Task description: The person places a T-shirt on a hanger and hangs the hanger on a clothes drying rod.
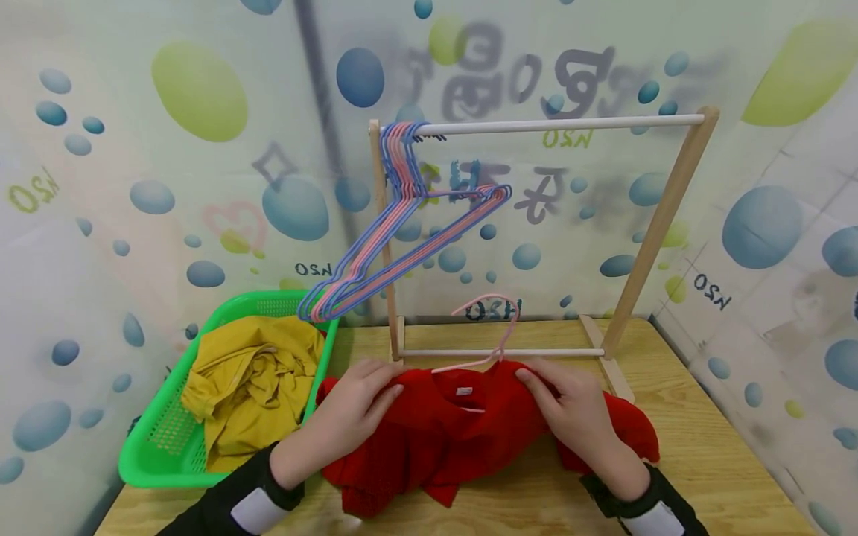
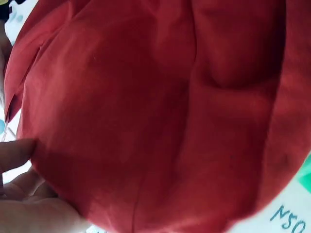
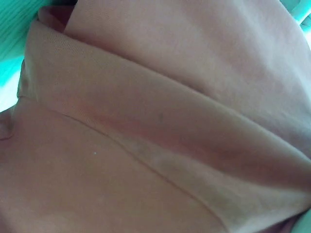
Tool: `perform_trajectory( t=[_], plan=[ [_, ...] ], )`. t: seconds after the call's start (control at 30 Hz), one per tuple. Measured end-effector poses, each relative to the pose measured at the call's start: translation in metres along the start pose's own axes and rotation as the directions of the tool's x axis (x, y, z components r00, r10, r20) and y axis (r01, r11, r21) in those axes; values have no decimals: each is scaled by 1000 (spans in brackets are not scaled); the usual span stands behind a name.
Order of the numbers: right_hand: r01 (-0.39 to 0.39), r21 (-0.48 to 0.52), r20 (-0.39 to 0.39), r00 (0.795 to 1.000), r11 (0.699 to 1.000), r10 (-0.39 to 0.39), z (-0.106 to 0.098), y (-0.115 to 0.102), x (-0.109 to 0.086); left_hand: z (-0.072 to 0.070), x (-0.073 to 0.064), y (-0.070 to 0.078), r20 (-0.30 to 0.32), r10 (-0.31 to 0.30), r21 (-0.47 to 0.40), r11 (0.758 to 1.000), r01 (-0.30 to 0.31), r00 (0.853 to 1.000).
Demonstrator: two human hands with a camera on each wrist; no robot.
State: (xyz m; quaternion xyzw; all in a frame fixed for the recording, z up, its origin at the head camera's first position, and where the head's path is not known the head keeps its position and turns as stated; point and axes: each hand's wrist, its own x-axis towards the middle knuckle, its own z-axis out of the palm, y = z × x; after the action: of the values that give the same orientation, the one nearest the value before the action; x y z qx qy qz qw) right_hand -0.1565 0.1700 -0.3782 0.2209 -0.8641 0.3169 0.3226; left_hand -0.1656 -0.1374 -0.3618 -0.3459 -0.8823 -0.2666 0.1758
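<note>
A red shirt (image 1: 442,439) with a round neck and a white label is held up by its shoulders, its lower part bunched over the table. My left hand (image 1: 362,402) pinches the shoulder on the left, and my right hand (image 1: 570,402) grips the one on the right. Inside the shirt sits a pink hanger (image 1: 512,320), its hook sticking up from the collar. Red cloth (image 2: 146,107) fills most of the left wrist view, with thumb and fingers at its edge. In the right wrist view, folds of the shirt (image 3: 121,107) look washed out and cover nearly everything.
A green basket (image 1: 157,447) at the left holds yellow clothing (image 1: 258,372). Behind the shirt stands a wooden rack (image 1: 653,223) with a white rail (image 1: 556,124). Several blue and pink hangers (image 1: 402,201) hang at its left end, reaching over the basket's corner. A patterned sheet (image 1: 268,97) backs the table (image 1: 710,439).
</note>
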Motion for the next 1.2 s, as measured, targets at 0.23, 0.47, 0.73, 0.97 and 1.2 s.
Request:
perform_trajectory(
  t=[0.23,0.47,0.73,0.97,1.2],
  plan=[
    [17,14,22,1000,1000,-17,2,-1,-2,5,-4,-1,-28,-44,3,999,44,999],
    [-41,-55,131,990,998,48,-4,3,-3,6,-7,-4,-107,-45,-22,999,43,993],
    [-25,-153,133,990,988,46,-13,17,-8,4,-10,-12,-178,-32,-23,999,29,983],
    [-6,-171,122,992,985,27,-19,28,-12,1,-14,-16,-184,-68,-35,997,63,981],
    [-52,-212,122,989,976,80,-28,39,-19,-3,-17,-17,-191,-104,-59,994,94,976]
  ],
)
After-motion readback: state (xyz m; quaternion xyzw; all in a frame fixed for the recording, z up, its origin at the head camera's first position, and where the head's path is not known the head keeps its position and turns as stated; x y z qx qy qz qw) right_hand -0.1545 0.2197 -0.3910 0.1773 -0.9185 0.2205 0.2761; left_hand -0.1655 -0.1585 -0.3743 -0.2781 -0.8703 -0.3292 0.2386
